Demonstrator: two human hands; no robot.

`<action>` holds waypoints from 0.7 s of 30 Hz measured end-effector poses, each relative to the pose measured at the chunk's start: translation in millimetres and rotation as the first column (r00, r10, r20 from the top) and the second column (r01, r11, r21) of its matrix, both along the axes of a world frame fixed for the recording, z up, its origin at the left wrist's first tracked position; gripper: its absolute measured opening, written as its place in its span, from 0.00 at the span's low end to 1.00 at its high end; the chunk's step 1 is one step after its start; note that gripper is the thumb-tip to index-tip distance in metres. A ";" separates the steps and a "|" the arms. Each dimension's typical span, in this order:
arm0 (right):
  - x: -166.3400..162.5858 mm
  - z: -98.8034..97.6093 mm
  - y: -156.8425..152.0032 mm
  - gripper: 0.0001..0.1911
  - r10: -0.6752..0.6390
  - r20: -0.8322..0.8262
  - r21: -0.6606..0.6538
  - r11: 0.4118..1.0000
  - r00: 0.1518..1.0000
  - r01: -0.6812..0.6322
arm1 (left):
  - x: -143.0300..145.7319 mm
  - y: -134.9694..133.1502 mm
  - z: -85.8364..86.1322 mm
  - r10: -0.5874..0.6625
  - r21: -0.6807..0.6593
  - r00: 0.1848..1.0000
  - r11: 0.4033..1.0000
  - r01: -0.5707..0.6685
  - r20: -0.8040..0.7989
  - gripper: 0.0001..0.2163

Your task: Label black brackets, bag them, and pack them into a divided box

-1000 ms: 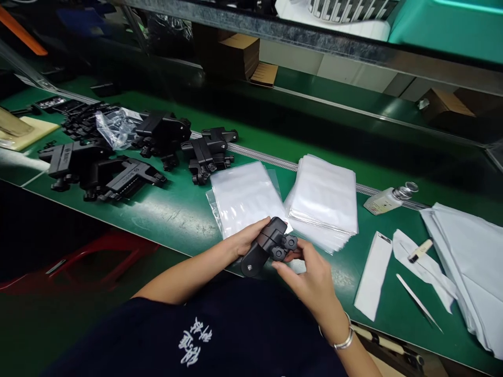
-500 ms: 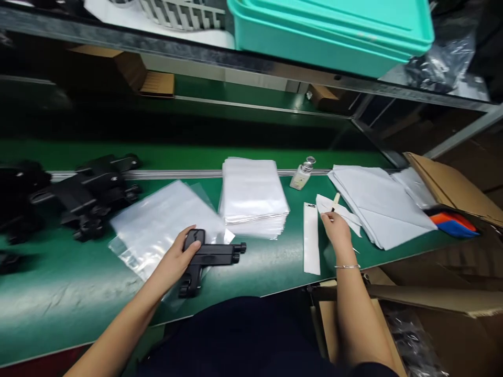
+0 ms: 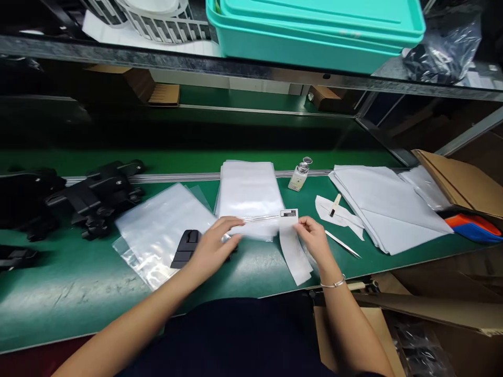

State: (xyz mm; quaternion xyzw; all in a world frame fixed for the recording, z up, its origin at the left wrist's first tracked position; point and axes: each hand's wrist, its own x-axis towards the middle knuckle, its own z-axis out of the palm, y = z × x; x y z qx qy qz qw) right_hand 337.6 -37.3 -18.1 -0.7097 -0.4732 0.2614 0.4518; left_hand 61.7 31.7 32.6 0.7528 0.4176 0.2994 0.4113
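1. The green workbench (image 3: 58,293) carries everything; a teal bin (image 3: 314,31) sits on the shelf above its far edge.
2. White sheets (image 3: 385,204) lie toward the bench's right end, beside an open cardboard box (image 3: 459,183) past the right corner.
3. A clear plastic bag (image 3: 157,225) lies flat left of centre, near the front edge, and a stack of bags (image 3: 247,188) stands just beside it toward the far rail.
4. Black plastic assemblies (image 3: 98,196) crowd the left end.
5. A black part (image 3: 186,246) rests on the clear bag, touching the left hand's palm side.
6. The left hand (image 3: 214,248) pinches one end of a thin clear strip (image 3: 255,220) — fingers closed on it, over the front edge of the stack.
7. The right hand (image 3: 314,238) pinches the top of a white label strip (image 3: 293,246), which hangs down to the bench front; a barcode label (image 3: 288,213) shows at its top.
8. My judgement: the peel goes best slow and level — both pinches kept at the edges, off the adhesive.
9. A small glass bottle (image 3: 299,175) and tweezers (image 3: 342,244) lie right of the hands.
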 end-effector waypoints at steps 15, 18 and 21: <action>-54.7 23.6 -26.1 0.08 0.043 0.070 0.350 0.935 0.997 -0.065 | 73.4 -21.2 -2.7 -0.189 -0.297 0.963 0.924 0.241 0.192 0.08; -53.8 20.1 -24.1 0.17 0.058 0.110 0.365 0.926 0.992 -0.094 | 73.5 -23.7 -1.0 -0.197 -0.273 0.964 0.932 0.241 0.178 0.13; -52.6 18.0 -24.4 0.21 0.075 0.160 0.331 0.935 0.984 -0.125 | 74.0 -24.0 -2.3 -0.180 -0.299 0.964 0.925 0.233 0.196 0.15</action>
